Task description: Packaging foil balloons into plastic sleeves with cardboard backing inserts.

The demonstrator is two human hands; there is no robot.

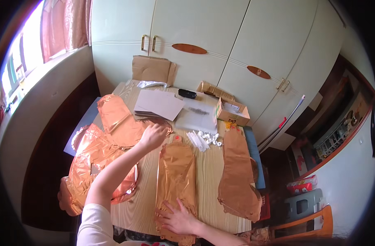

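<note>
A flat copper-coloured foil balloon (177,164) lies lengthwise in the middle of the table. My right hand (179,218) is spread flat on its near end, fingers apart. My left hand (154,135) reaches farther out, beyond the balloon's far end and to its left. Its fingers are closed by the edge of another flat copper foil balloon (122,125); whatever they hold is hidden. A loose, crinkled foil balloon (87,162) lies near my left forearm. On the right side rests one more flat foil balloon (236,172).
Past my left hand lies a stack of pale sheets (158,103). White plastic tubes (197,141) and small white fittings (212,137) sit right of centre. Farther back are a black object (187,94) and an open carton (233,112). A wooden chair (306,223) stands at the right.
</note>
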